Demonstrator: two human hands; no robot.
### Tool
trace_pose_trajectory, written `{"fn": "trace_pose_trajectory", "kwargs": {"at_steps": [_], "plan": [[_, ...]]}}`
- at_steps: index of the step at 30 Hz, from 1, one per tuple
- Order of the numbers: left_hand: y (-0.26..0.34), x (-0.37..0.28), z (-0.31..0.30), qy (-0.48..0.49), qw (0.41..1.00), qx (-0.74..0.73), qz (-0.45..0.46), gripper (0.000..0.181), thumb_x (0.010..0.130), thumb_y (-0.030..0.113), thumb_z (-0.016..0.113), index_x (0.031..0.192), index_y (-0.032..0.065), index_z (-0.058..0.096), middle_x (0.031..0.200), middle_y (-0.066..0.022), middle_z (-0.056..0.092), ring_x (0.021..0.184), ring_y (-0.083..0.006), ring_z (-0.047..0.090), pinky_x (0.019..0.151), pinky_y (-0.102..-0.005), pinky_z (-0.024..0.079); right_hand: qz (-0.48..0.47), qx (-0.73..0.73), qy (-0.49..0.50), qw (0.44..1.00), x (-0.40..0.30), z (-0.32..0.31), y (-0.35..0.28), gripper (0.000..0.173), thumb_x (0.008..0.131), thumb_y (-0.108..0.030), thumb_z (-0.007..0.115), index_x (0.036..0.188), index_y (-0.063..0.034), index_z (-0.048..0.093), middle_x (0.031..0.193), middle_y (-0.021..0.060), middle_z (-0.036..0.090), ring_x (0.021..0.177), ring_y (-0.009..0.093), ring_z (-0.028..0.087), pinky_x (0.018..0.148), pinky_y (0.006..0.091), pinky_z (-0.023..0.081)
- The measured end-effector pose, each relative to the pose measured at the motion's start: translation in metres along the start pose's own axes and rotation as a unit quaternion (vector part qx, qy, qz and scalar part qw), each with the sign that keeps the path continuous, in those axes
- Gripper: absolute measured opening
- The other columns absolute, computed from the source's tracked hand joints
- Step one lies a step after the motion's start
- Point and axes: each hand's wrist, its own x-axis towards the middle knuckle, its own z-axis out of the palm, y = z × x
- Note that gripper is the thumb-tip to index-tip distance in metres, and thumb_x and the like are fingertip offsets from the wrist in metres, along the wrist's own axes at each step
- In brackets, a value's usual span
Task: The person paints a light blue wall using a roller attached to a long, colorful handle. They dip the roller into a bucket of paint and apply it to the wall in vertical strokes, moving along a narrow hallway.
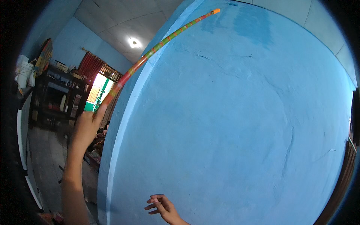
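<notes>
My left hand (85, 128) is raised at the left and grips a long pole (161, 43) wrapped in a green, red and yellow pattern. The pole slants up to the right and ends in an orange tip (216, 11). Just past that tip, a blue paint roller (232, 4) is high on the light blue wall (208, 121), close to the ceiling. Darker blue patches of paint (253, 25) show below and beside the roller. At the bottom, my right hand (166, 208) is in front of the wall, empty, its fingers loosely bent and apart.
Two nails (250, 56) (332, 150) stick out of the wall. Beyond its left edge stand a dark shelf unit (56, 92) with many items and a bright doorway (98, 90) with a red curtain (90, 66). A lit lamp (134, 42) hangs on the ceiling (157, 17).
</notes>
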Motion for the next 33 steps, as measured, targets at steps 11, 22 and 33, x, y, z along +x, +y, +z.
{"fn": "trace_pose_trajectory", "kwargs": {"at_steps": [11, 22, 33], "plan": [[0.086, 0.086, -0.007, 0.011, 1.000, -0.020, 0.017, 0.078, 0.089, 0.074, 0.039, 0.056, 0.0052, 0.051, 0.048, -0.0038, 0.042, 0.046, -0.0174, 0.044, 0.047, -0.0372, 0.039, 0.016, -0.029, 0.051, 0.998, -0.035, -0.035, 0.003, 0.031, 0.102, -0.028, 0.048, 0.121, -0.0037, 0.047, 0.106, 0.0118, 0.060, 0.088, 0.024, 0.067, 0.069, 0.0353, 0.058], [-0.053, -0.106, -0.006, 0.022, 0.999, 0.033, 0.004, 0.064, 0.099, 0.051, 0.046, 0.066, -0.0020, 0.055, 0.053, -0.0100, 0.046, 0.050, -0.0189, 0.048, 0.051, -0.0382, 0.038, 0.074, -0.015, 0.057, 0.996, -0.071, -0.052, 0.020, 0.031, 0.102, -0.030, 0.048, 0.119, -0.0040, 0.049, 0.105, 0.0117, 0.060, 0.089, 0.024, 0.067, 0.068, 0.0357, 0.058], [-0.191, -0.338, -0.006, -0.032, 0.994, 0.025, -0.100, 0.054, 0.094, 0.045, 0.055, 0.064, 0.0006, 0.048, 0.053, -0.0083, 0.045, 0.048, -0.0191, 0.043, 0.048, -0.0370, 0.034, 0.028, -0.047, -0.095, 0.994, 0.054, 0.046, -0.024, 0.063, 0.101, -0.043, 0.045, 0.142, 0.0019, 0.029, 0.134, 0.0217, 0.047, 0.123, 0.030, 0.052, 0.092, 0.0427, 0.052]]}}
